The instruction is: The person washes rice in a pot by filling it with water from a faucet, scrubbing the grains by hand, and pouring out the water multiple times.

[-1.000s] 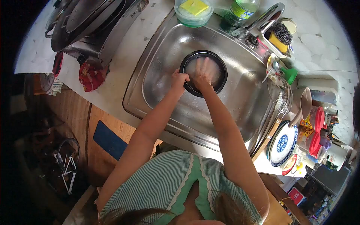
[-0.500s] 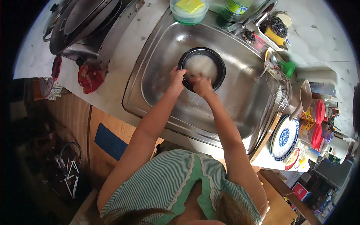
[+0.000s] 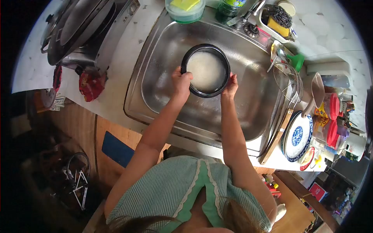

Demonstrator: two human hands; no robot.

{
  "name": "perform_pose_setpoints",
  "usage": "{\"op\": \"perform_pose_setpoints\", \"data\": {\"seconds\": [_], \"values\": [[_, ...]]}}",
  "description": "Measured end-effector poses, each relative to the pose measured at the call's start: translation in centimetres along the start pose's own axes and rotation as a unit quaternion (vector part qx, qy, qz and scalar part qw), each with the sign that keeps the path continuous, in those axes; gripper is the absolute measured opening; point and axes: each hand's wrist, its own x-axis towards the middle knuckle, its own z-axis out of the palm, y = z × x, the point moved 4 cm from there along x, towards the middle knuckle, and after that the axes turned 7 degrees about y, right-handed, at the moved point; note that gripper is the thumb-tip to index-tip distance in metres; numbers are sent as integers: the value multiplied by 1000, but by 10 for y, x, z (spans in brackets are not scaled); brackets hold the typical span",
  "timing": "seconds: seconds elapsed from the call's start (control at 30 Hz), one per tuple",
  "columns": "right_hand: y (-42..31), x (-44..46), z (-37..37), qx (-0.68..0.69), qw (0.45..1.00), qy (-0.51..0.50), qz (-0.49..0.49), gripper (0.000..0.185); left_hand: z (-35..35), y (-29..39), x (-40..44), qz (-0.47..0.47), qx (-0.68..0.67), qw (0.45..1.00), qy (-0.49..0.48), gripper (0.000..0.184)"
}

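A round black pot (image 3: 206,94) is held over the sink basin (image 3: 248,108). Inside it lies white rice (image 3: 204,72) under cloudy water. My left hand (image 3: 181,83) grips the pot's left side, thumb over the rim and fingers around the outer wall. On the lower right side, my right hand (image 3: 230,86) holds the pot with its fingers against the outer wall. Whether the pot's base touches the sink floor, I cannot tell.
Behind the basin stand a tub with a yellow sponge (image 3: 184,6), a green bottle (image 3: 229,9) and the faucet (image 3: 250,13). A wire strainer (image 3: 287,83) and stacked plates (image 3: 297,136) are at the right. Dark pans (image 3: 77,31) stand at the left.
My right hand has come out of the rice and moved to the pot's right side, gripping it. The pot appears slightly closer, and the water surface is now in full view.
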Motion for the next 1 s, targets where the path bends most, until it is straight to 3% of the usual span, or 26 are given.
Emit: {"op": "perform_pose_setpoints", "data": {"seconds": [0.1,0.2,0.3,0.4,0.5,0.53,0.6,0.63,0.67,0.77,0.83,0.87,0.97,1.0], "values": [[10,8,-5,126,981,-137,58,34,0,11,-6,36,-10,999,-10,20],[16,8,-3,110,979,-156,75,37,-3,21,-9,46,-7,999,10,18],[26,8,-4,22,989,-125,75,38,-5,29,-15,51,22,998,-3,17],[36,0,7,-5,989,105,109,36,-9,33,-12,29,-22,999,22,17],[16,11,23,-187,979,-26,79,20,-29,12,17,-56,-31,998,-3,17],[6,13,22,-338,939,58,-2,14,-30,7,20,-86,-31,996,24,20],[-17,1,44,-552,800,66,-225,15,-29,-3,23,-113,-47,992,35,21],[-27,-13,67,-636,694,66,-330,17,-27,-8,25,-126,-56,990,39,21],[-33,-38,101,-734,540,71,-405,26,-26,-12,28,-129,-58,989,45,22],[-7,-44,118,-728,537,-151,-399,36,-22,-28,35,-126,-59,990,39,23],[27,-40,115,-832,398,-214,-322,47,-24,-27,36,-105,-51,993,6,23],[43,-34,104,-902,324,-196,-208,59,-24,-24,33,-123,-35,992,21,23],[64,-27,95,-937,304,-143,-97,65,-12,5,13,-156,-22,986,53,23],[72,-21,90,-945,264,-146,-122,68,-14,-6,20,-154,-45,986,52,23]]}}
